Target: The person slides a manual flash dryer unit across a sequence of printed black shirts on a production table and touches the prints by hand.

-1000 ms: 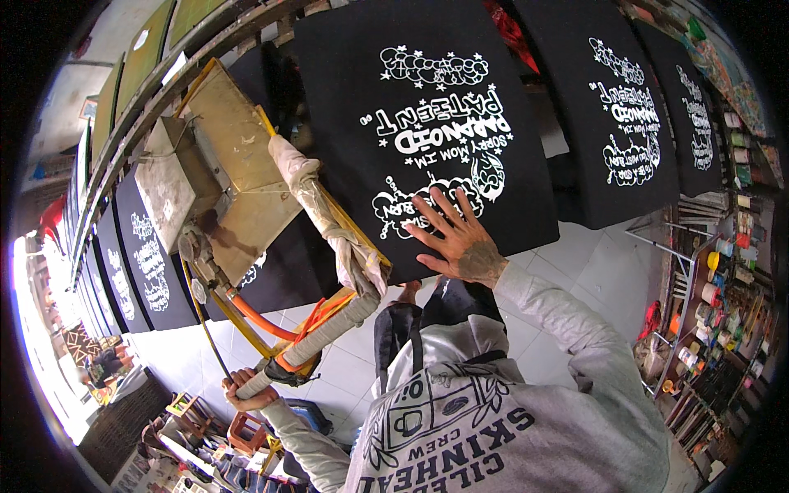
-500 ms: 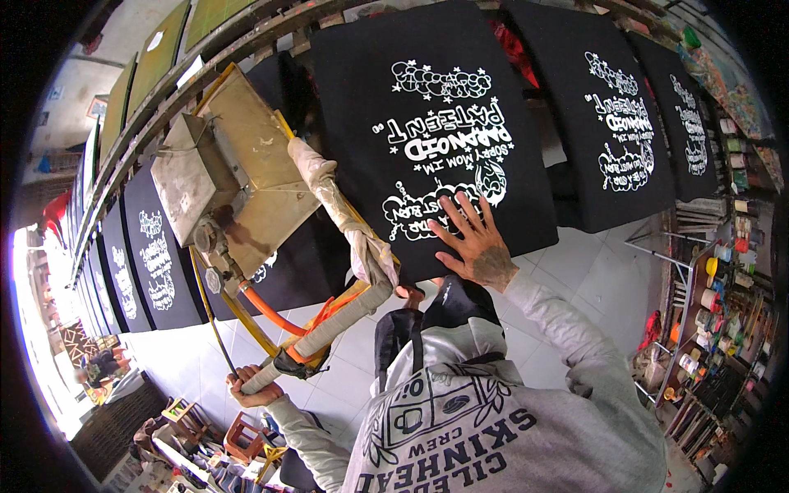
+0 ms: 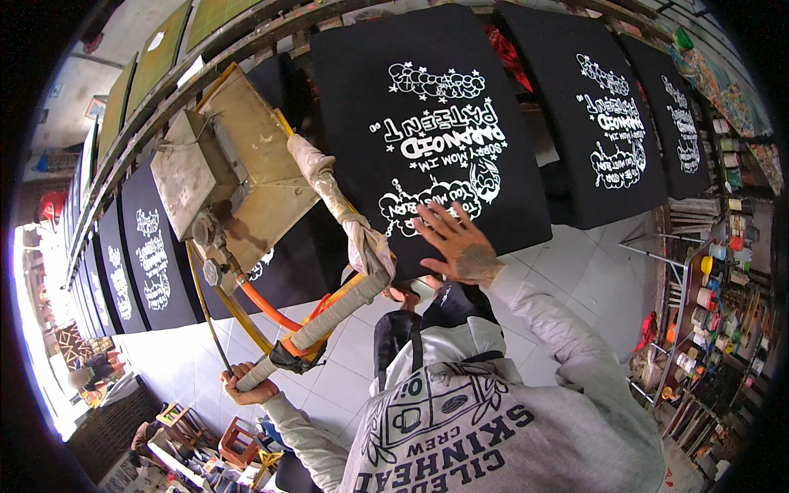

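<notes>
My left hand is wrapped round the end of a cloth-wrapped handle. That handle belongs to a yellow-framed heater with a metal hood, a boxy metal cover, a valve and an orange hose. The heater hangs over a black panel left of centre, hiding much of it. My right hand is open, its fingers spread over the lower part of a black fabric panel with an upside-down white print. Whether the palm touches the fabric I cannot tell.
More printed black panels stand in the row, one to the right and several to the left. A metal rail runs behind them. Shelves with paint pots line the right side. Wooden stools stand lower left on the tiled floor.
My right hand has slid slightly left over the print, its fingers still spread. My left hand keeps its hold on the handle. The whole view has shifted a little.
</notes>
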### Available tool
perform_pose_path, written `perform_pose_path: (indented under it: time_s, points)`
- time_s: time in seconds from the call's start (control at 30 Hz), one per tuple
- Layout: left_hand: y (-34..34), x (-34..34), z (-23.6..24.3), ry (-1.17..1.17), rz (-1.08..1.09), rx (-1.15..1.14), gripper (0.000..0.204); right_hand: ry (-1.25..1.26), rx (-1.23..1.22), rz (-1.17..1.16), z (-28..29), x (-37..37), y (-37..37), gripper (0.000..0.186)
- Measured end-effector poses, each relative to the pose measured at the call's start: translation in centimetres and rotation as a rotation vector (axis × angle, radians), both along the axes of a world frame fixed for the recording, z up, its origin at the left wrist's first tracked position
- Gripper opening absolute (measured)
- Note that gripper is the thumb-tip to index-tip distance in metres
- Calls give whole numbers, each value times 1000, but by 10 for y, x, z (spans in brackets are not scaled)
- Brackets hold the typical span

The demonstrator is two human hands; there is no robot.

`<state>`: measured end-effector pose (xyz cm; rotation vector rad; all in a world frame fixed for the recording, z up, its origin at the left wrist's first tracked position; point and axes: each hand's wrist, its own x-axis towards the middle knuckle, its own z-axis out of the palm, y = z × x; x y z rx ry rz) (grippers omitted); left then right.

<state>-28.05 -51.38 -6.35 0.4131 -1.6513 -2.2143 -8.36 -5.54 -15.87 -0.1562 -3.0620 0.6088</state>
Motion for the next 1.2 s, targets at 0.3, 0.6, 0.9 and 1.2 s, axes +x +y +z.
perform_pose_path:
  time_s: [0.3, 0.6, 0.9, 1.2]
  points:
    - [-1, -1, -2, 26, -15, 5, 16, 83, 169, -559, -10, -20, -18, 84]
    - [5, 0, 0, 52, 34, -25, 16, -8, 356, -646, -12, -46, 88, 71]
    - [12, 1, 5, 40, 51, -29, 17, 179, 154, -395, -43, -165, 50, 78]
    - [2, 2, 0, 18, 60, 29, 13, -36, 268, -964, -42, -139, 210, 86]
